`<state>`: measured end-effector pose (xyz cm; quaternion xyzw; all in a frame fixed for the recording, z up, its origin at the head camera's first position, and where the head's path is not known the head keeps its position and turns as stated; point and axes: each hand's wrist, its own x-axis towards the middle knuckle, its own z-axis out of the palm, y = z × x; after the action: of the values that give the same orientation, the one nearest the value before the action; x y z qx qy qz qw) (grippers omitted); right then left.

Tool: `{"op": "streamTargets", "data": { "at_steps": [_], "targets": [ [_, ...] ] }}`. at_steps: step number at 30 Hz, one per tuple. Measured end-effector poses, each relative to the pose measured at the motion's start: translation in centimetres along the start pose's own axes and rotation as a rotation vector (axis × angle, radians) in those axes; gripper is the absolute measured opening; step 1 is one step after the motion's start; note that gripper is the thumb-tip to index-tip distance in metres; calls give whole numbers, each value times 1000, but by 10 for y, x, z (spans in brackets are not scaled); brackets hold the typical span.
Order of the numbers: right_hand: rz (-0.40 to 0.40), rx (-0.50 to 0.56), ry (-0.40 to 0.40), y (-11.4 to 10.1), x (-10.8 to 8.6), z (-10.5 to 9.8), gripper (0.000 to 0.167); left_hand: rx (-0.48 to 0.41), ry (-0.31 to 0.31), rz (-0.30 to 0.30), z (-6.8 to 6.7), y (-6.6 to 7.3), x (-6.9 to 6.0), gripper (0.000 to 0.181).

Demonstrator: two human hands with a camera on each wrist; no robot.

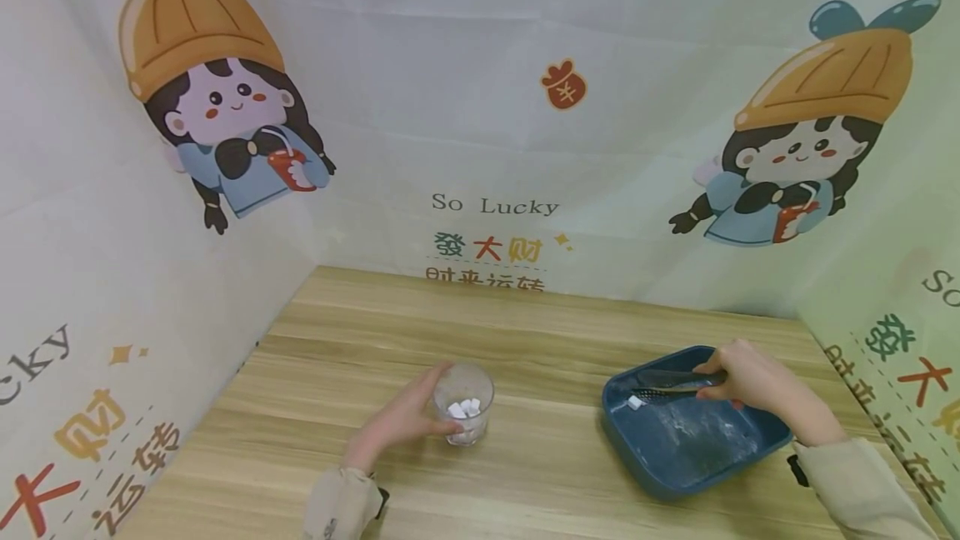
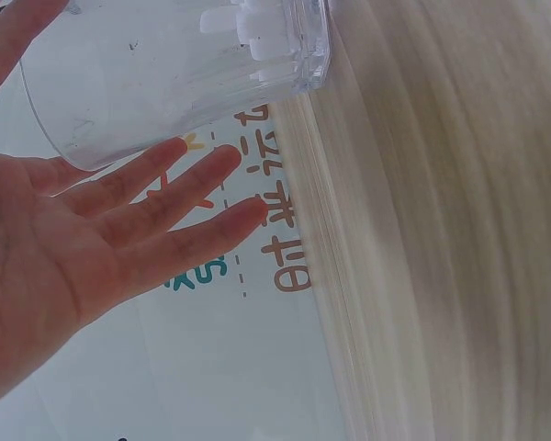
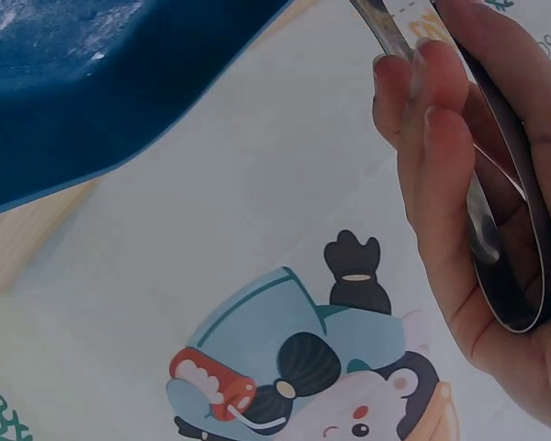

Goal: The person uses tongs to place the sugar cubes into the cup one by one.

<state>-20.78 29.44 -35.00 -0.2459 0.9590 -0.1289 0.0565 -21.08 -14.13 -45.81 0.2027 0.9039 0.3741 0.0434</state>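
My left hand (image 1: 408,415) holds a clear drinking glass (image 1: 482,419) upright on the table, its thumb on the near side and fingers around the far side. Several white cubes (image 1: 465,408), like sugar cubes, lie in the glass. In the left wrist view the other fingers (image 2: 179,243) spread out beside the glass wall. My right hand (image 1: 753,386) grips metal tongs (image 3: 519,317) near their bent end, over a blue tray (image 1: 660,457). The tongs' perforated tip is beside a single white cube (image 1: 635,402) in the tray; whether they touch, I cannot tell.
White powder (image 1: 720,440) streaks the tray's floor. Both the glass and the tray stand on a wood-grain table (image 1: 375,315), the tray to the right. Printed cloth walls (image 1: 420,107) rise behind the table and at both sides.
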Motion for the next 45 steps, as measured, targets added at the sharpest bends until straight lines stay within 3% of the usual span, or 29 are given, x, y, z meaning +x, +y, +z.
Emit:
{"op": "streamTargets", "data": {
  "at_steps": [19, 37, 45],
  "targets": [
    [30, -150, -32, 15, 16, 14, 31, -13, -1, 8, -2, 3, -2, 90],
    [104, -60, -94, 15, 19, 18, 27, -11, -10, 9, -2, 1, -1, 90],
    [78, -47, -79, 16, 20, 21, 25, -3, -5, 15, -2, -1, 0, 90]
  ]
}}
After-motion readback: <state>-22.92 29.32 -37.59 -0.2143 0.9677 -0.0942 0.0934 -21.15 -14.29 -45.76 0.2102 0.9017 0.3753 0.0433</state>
